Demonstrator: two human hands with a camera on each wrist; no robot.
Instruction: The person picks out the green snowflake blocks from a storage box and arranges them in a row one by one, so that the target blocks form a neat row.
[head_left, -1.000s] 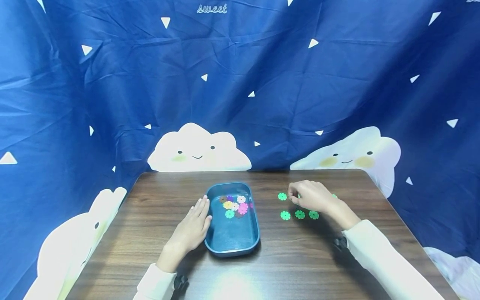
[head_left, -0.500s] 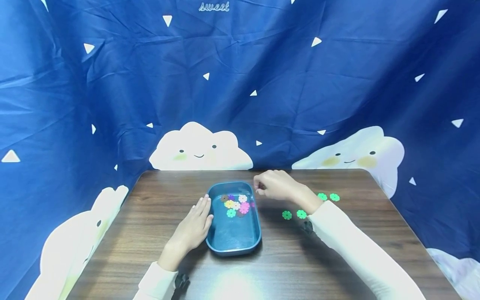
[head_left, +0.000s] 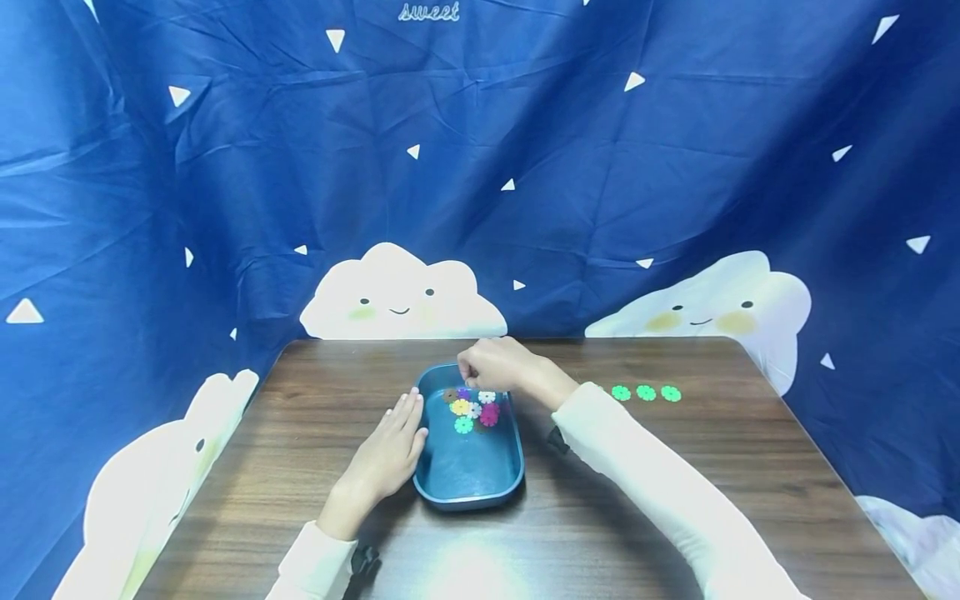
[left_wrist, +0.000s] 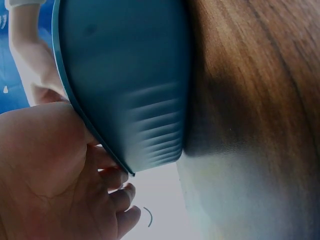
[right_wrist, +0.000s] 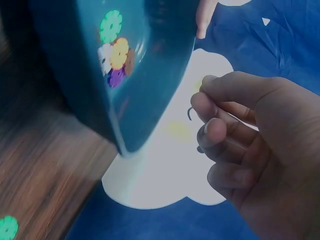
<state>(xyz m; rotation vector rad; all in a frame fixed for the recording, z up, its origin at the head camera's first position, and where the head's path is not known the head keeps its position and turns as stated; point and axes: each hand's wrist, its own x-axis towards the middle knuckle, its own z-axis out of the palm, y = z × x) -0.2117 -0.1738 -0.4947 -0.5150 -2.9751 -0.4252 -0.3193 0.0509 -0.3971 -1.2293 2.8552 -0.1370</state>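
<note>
My left hand (head_left: 386, 462) rests with straight fingers along the left rim of a dark teal tray (head_left: 468, 492). In the left wrist view its fingertips sit against the rim. My right hand (head_left: 498, 364) hovers above the tray's far end, fingers curled. The right wrist view shows its thumb and forefinger tips meeting with nothing visible between them. Beneath it lies a small cluster of flower-shaped plastic discs: yellow (head_left: 460, 407), pink (head_left: 490, 414), green (head_left: 464, 425), purple (right_wrist: 116, 77), white and brown.
Several green flower discs (head_left: 647, 392) lie in a row on the brown wooden table (head_left: 322, 375), right of the tray; my right sleeve (head_left: 652, 475) covers part of that area. A blue cloth (head_left: 480, 125) with white clouds hangs behind the table.
My right hand has moved left from beside the green discs, across the table, to above the tray. My left hand stays on the tray's left rim.
</note>
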